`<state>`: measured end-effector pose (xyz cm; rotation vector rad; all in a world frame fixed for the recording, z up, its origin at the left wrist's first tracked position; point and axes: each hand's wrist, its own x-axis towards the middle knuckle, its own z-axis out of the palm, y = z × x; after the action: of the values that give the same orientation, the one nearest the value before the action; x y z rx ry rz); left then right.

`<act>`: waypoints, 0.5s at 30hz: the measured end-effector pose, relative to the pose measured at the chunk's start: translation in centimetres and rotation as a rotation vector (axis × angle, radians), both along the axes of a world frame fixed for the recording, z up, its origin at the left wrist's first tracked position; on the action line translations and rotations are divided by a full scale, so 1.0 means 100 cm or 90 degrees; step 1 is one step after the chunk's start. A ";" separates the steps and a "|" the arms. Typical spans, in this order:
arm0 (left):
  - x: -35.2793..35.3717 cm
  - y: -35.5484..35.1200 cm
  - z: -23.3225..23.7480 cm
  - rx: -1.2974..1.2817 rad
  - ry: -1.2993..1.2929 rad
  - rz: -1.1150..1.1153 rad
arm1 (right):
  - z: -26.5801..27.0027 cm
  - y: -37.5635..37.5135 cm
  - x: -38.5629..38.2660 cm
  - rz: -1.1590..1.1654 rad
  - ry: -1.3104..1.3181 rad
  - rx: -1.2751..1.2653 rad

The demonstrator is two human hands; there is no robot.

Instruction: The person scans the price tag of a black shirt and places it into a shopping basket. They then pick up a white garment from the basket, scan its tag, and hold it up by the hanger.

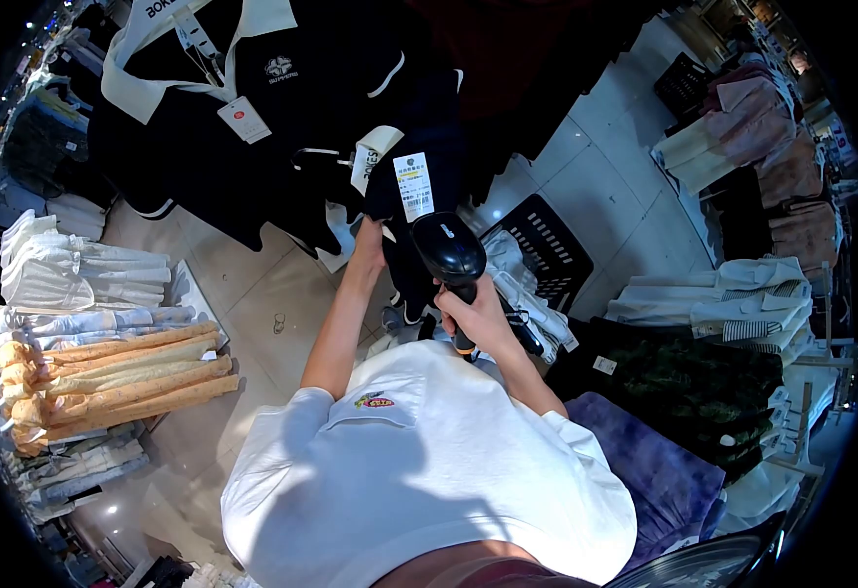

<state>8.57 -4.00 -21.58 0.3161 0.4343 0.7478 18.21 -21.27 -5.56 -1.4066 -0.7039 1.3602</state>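
My right hand (476,312) is wrapped round the handle of a black handheld scanner (449,247), whose head lies just below a white price tag (413,185) with a barcode. That tag lies against dark cloth. My left hand (370,241) reaches up to the dark garment (390,201) left of the scanner; its fingers are mostly hidden by the cloth. Beside the tag shows a white collar (374,155) with lettering. Further up left hangs a black polo shirt (302,108) with a white collar and its own tag (244,120).
Racks of white garments (86,274) and orange garments (125,382) stand at the left. A black basket (545,245) is right of the scanner, with white clothes beside it. Camouflage garments (684,377) and purple cloth (644,470) are at the right.
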 end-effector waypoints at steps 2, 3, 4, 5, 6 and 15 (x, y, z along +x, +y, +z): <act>0.000 0.001 -0.001 -0.014 -0.005 -0.013 | -0.001 0.000 0.001 0.002 -0.004 0.008; 0.000 0.001 -0.001 -0.013 -0.005 -0.014 | -0.003 -0.001 0.001 -0.002 0.001 0.007; -0.001 0.001 0.000 -0.021 0.001 -0.013 | -0.005 -0.002 0.002 -0.006 0.007 0.006; -0.001 0.000 0.000 -0.029 0.008 -0.013 | -0.006 -0.003 0.004 -0.006 0.007 0.006; -0.002 0.000 0.001 -0.028 0.007 -0.013 | -0.006 -0.005 0.006 0.000 0.004 0.003; -0.021 -0.001 0.019 -0.064 0.088 0.014 | -0.053 -0.059 0.056 0.177 -0.279 -0.174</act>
<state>6.48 -4.15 -19.69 0.2701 0.6053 0.7258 23.83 -27.13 -10.82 -1.9136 -1.0607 1.4120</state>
